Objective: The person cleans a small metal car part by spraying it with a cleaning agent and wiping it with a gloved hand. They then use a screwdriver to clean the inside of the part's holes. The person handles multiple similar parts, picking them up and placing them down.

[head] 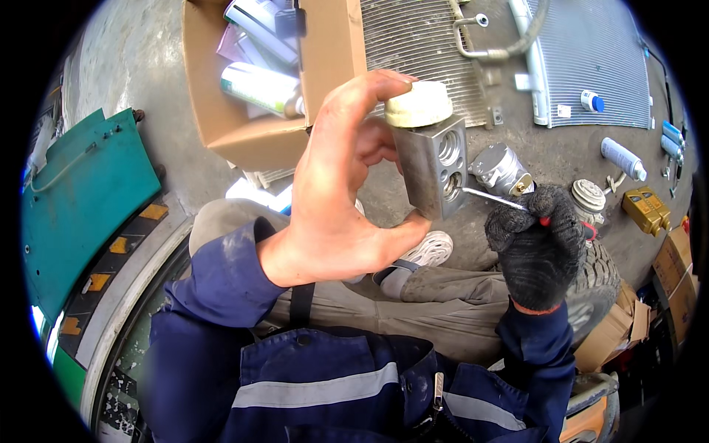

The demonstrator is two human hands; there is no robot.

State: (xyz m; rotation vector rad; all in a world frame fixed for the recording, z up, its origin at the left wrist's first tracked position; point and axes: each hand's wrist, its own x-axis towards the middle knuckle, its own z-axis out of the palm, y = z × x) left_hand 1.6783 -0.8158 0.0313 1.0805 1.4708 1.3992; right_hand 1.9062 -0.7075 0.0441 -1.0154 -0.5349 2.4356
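My bare left hand (338, 205) grips a block-type A/C expansion valve (416, 166) between thumb and fingers. The thumb presses the block's lower end. My fingertips rest on its round, pale cap (419, 104). Several round ports and holes open in the face turned to the right. In a black knit glove, my right hand (534, 243) holds a thin metal tool (496, 199), probably a small screwdriver or pick, with red showing at its handle. Its tip is at the rim of the lower large port; how far it reaches inside cannot be told.
Ahead stands an open cardboard box (255, 135) with spray cans. Beyond lie two condensers (412, 39) (598, 61) and a bent metal pipe (490, 53). An A/C compressor (503, 166), a spray can (623, 159) and gold bottles (646, 210) are on the floor. A tyre (592, 277) is at right.
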